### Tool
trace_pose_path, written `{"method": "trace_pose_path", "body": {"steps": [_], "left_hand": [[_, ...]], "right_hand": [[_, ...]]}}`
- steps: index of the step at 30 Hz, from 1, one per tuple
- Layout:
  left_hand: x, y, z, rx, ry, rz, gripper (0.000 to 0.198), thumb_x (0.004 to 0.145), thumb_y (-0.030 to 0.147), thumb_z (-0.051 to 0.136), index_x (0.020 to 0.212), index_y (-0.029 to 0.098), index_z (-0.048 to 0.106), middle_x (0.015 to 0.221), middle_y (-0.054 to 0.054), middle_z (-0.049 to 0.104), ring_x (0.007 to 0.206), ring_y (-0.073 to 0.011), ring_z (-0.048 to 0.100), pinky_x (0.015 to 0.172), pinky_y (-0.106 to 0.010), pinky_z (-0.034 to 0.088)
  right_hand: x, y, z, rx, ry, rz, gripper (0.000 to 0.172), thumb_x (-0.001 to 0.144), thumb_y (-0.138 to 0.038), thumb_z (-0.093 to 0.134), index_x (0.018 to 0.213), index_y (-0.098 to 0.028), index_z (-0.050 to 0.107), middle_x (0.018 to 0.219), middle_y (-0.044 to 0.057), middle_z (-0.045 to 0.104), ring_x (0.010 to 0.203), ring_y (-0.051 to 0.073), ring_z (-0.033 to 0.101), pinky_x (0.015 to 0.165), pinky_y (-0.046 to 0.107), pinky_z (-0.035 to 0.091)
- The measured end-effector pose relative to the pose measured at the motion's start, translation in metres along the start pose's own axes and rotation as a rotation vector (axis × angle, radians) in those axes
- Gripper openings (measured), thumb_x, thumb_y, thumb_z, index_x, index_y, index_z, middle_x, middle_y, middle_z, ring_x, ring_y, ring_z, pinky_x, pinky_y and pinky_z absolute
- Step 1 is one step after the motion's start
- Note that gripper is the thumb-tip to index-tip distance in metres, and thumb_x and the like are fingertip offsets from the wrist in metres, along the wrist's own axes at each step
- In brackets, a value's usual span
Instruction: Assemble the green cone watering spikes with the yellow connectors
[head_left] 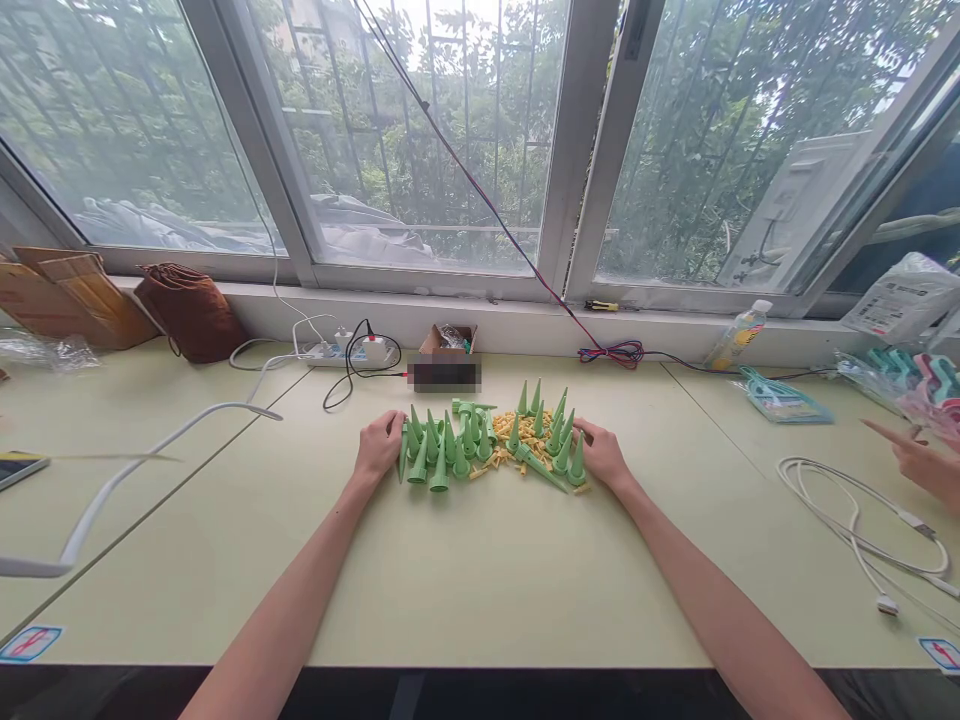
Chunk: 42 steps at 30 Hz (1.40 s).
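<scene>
Several green cone-shaped spikes [439, 465] stand and lie in a group in the middle of the table, some upright with points up. Among them is a heap of small yellow plastic pieces [525, 435]. At the group's left edge rests my left hand [380, 442], its fingers loosely bent against the outermost spikes, the fingertips partly hidden. My right hand [602, 452] lies at the right edge beside the upright spikes [576, 465], with its fingers reaching toward them and nothing visibly gripped. One long spike [541, 468] lies flat in front of the yellow heap.
Behind the pile stand a small cardboard box [448, 340] and a power strip [349, 350] with cables. A white cable [855, 510] lies at right, near another person's hand [919, 465]. A bottle [739, 335] stands by the sill. At left are a grey arm-like stand [150, 460] and a phone [21, 468].
</scene>
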<state>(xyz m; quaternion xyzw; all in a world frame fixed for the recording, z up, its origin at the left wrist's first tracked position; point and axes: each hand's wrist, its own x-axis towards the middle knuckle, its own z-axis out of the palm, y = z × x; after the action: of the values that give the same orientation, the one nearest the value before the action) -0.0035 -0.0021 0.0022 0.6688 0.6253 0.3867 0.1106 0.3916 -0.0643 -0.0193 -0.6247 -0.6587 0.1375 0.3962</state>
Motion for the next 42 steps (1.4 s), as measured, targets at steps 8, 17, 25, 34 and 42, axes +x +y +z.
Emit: {"method": "trace_pose_path", "body": {"steps": [8,17,25,34,42], "left_hand": [[-0.0004,0.001,-0.0002,0.004,-0.002,0.001,0.033,0.087,0.038,0.039,0.082,0.019,0.066,0.079,-0.006,0.07,0.071,-0.0185,0.059,0.065,-0.025,0.043],[-0.0006,0.0009,-0.0001,0.012,-0.001,0.006,0.034,0.087,0.039,0.039,0.079,0.018,0.065,0.071,-0.004,0.067,0.065,-0.0164,0.055,0.064,-0.024,0.041],[-0.0003,0.001,-0.0003,0.009,0.002,0.01,0.034,0.087,0.04,0.039,0.08,0.018,0.065,0.072,-0.004,0.067,0.066,-0.0167,0.056,0.064,-0.023,0.041],[-0.0016,0.0031,-0.0012,0.011,0.003,0.012,0.033,0.087,0.039,0.039,0.078,0.019,0.063,0.068,-0.003,0.063,0.063,-0.0155,0.052,0.063,-0.024,0.04],[-0.0023,0.0041,-0.0019,0.01,-0.003,0.013,0.033,0.087,0.039,0.039,0.077,0.018,0.062,0.07,-0.003,0.064,0.064,-0.0156,0.052,0.064,-0.024,0.04]], "right_hand": [[0.0007,0.0016,0.0006,0.028,0.002,0.007,0.039,0.089,-0.045,0.045,0.106,-0.024,0.073,0.1,0.005,0.074,0.087,0.023,0.065,0.08,0.033,0.051],[0.0001,0.0005,0.0004,0.046,-0.017,0.01,0.039,0.09,-0.042,0.044,0.106,-0.022,0.073,0.104,0.005,0.073,0.082,0.021,0.064,0.078,0.031,0.049],[0.0001,0.0007,0.0004,0.051,-0.011,0.013,0.04,0.089,-0.044,0.045,0.108,-0.024,0.073,0.109,0.005,0.073,0.089,0.023,0.065,0.081,0.033,0.05],[-0.0007,-0.0009,-0.0001,0.048,-0.022,0.006,0.039,0.09,-0.042,0.044,0.109,-0.024,0.072,0.106,0.004,0.073,0.09,0.022,0.065,0.083,0.033,0.049],[-0.0005,-0.0007,0.0,0.041,-0.002,-0.005,0.036,0.09,-0.04,0.045,0.106,-0.025,0.073,0.107,0.003,0.073,0.097,0.022,0.066,0.086,0.032,0.05]]}}
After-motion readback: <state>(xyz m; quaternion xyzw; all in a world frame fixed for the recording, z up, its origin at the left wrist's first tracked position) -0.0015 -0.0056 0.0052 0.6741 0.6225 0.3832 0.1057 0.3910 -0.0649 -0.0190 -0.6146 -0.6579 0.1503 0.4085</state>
